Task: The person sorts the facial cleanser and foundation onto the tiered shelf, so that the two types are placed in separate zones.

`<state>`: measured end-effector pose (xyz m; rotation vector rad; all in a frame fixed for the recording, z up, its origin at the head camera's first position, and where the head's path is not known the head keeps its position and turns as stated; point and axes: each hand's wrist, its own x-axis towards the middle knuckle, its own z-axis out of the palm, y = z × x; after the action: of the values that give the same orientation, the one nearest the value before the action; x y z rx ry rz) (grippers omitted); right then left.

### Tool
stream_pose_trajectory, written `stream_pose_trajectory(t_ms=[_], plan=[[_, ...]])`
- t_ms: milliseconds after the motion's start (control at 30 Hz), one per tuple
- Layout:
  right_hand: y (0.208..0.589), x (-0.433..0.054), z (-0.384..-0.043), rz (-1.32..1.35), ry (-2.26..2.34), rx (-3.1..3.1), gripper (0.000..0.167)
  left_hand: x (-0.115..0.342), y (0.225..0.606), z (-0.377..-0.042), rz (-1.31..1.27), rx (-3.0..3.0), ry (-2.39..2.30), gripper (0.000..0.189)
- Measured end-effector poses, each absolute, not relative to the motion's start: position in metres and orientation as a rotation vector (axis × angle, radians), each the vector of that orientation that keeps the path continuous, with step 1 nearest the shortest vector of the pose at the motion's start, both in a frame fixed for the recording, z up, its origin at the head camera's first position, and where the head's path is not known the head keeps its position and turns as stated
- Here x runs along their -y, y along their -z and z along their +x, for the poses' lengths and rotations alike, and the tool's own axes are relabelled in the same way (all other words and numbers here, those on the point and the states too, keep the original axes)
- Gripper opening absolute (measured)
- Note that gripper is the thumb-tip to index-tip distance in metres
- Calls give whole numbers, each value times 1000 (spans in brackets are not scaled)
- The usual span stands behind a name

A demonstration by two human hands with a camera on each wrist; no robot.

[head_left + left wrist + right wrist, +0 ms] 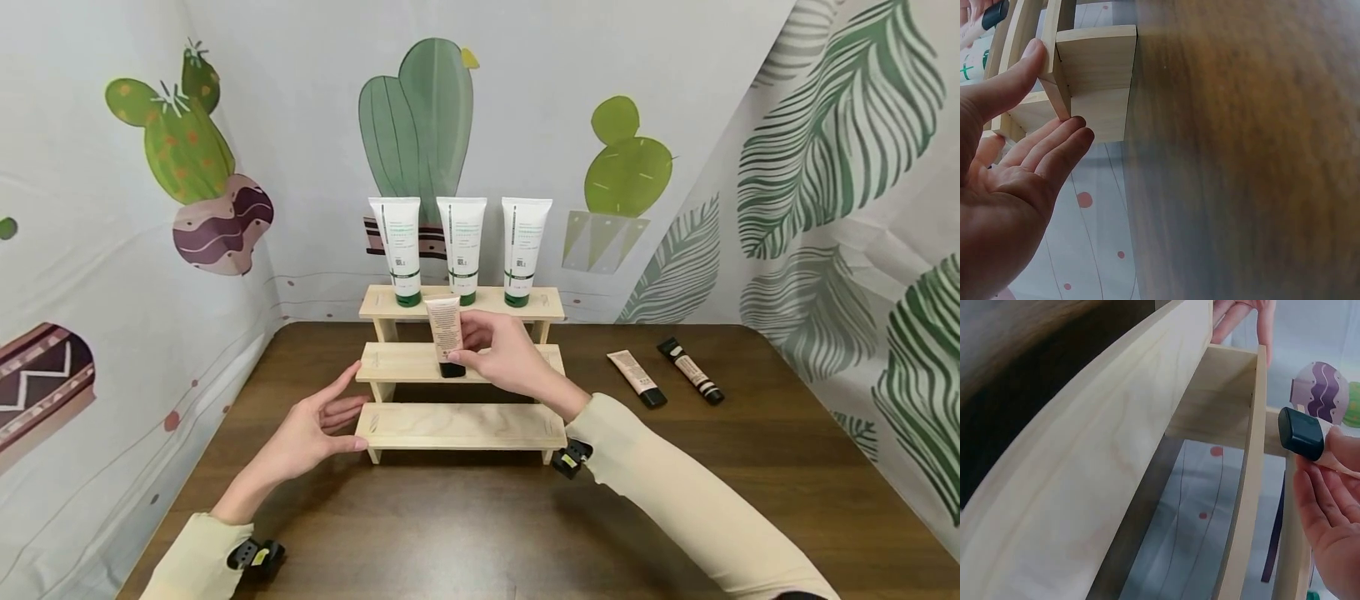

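A three-tier wooden stand (pixel 461 427) is on the brown table. My right hand (pixel 510 354) pinches a small beige tube (pixel 443 327) between thumb and fingers, its black cap (pixel 1300 434) pointing down over the middle step. Whether the cap touches that step, I cannot tell. My left hand (pixel 311 429) is at the stand's left end, fingers extended and thumb apart. In the left wrist view its fingertips (pixel 1075 125) touch the edge of a step. Three white tubes with green caps stand in a row on the top step, the left one (pixel 397 250) leaning slightly.
To the right of the stand, a beige tube with a black cap (pixel 637 379) lies on the table. Beside it lies a black-and-beige striped tube (pixel 692 372). A cloth printed with cacti and leaves (pixel 525 100) hangs behind the table.
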<state>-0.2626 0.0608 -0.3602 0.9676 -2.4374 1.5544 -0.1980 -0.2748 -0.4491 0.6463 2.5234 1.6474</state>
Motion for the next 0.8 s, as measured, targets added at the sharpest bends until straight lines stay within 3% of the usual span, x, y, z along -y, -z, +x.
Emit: stream_pose_trajectory(t_ms=[800], plan=[[373, 2, -277, 882, -1525, 2359, 35, 276, 451, -199, 681, -2486, -1685, 112]])
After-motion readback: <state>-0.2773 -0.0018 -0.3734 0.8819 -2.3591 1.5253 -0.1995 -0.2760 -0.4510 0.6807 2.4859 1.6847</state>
